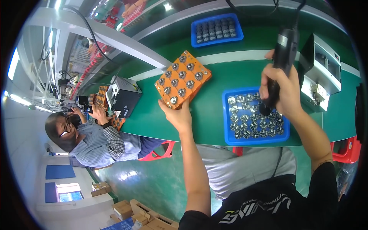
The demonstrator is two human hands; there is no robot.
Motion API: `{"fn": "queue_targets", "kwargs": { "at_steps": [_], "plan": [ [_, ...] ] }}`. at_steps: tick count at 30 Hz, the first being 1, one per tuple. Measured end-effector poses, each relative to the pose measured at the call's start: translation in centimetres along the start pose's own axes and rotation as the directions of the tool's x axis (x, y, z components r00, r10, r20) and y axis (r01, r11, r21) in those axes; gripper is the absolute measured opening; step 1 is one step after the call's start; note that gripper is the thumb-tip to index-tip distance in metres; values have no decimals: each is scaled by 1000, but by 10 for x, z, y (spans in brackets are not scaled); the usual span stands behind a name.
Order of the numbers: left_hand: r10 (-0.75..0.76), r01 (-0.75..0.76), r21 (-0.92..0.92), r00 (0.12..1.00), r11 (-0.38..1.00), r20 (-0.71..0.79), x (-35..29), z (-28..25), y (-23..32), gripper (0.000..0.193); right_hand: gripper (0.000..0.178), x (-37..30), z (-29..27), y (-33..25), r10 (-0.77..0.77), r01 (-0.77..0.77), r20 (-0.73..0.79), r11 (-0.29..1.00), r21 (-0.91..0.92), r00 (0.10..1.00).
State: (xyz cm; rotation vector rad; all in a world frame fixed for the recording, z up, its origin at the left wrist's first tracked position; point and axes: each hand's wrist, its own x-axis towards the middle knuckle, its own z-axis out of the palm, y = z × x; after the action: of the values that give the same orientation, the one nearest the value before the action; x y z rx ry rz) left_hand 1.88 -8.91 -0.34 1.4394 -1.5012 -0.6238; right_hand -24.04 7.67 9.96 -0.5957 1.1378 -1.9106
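My left hand grips the near edge of an orange fixture block, its fingers partly hidden beneath it. The block is tilted, and rows of round metallic parts sit in its top. My right hand is wrapped round a black corded electric screwdriver, which points downward. The tool's lower end is over a blue tray holding several round, silvery faceted parts. Whether the tip touches a part, I cannot tell.
At the back, on a green surface, is a second blue tray with rows of dark parts. A screw-feeder-like machine stands right of my right hand. On the left, beyond a dark box-shaped machine, a co-worker holds a black tool.
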Motion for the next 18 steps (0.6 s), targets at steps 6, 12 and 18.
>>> {"fn": "queue_targets", "kwargs": {
  "at_steps": [6,12,18],
  "plan": [
    [137,-144,-103,988,984,-72,-13,13,3,119,41,-9,-20,8,-26,26,26,999,-23,999],
    [31,-33,-16,992,999,-120,-1,24,28,104,41,-12,-24,12,-54,53,16,998,27,998],
    [-48,46,-66,998,997,-28,2,13,5,119,38,-14,-30,18,-70,70,3,997,17,998]
  ]
}}
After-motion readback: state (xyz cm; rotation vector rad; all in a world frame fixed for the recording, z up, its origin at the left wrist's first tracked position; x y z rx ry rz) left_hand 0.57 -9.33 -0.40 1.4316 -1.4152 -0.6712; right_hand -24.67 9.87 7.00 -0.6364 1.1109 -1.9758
